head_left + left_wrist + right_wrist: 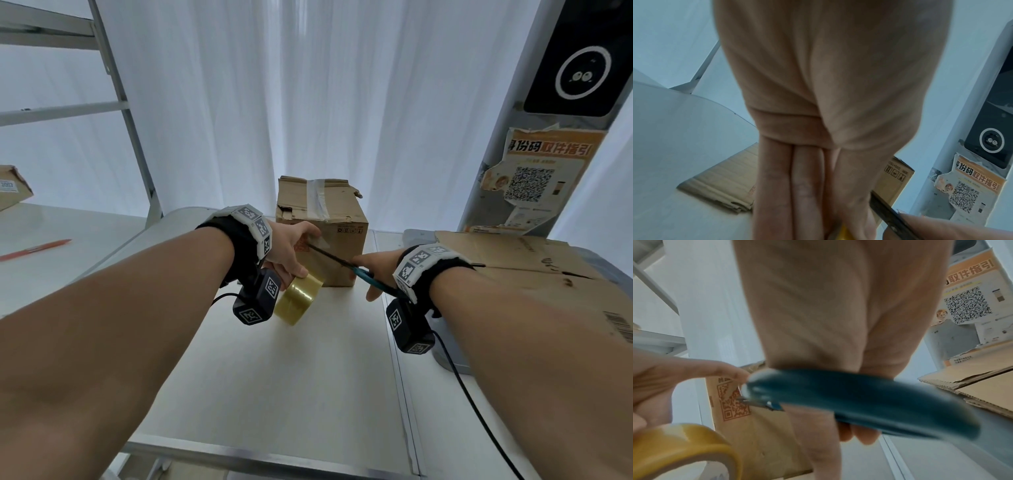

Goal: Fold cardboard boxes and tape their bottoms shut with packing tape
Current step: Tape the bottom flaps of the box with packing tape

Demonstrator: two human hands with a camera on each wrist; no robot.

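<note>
Before the cardboard box (322,236), right-hand (375,270) grip clasps scissors (346,265) pointing leftward toward left-hand (291,250) grip holding tape roll (299,298).

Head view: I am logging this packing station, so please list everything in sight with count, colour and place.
cardboard box: one, brown, upright on the table, taped on top.
tape roll: one, yellowish, hanging from the left hand.
scissors: one, teal handles, blades reaching towards the left hand.
flattened cardboard: brown, at the right.
table: one, white.
pen: one, red, far left.
poster: one, orange, on the pillar.
left hand: grip on the tape roll.
right hand: grip on the scissors.
</note>
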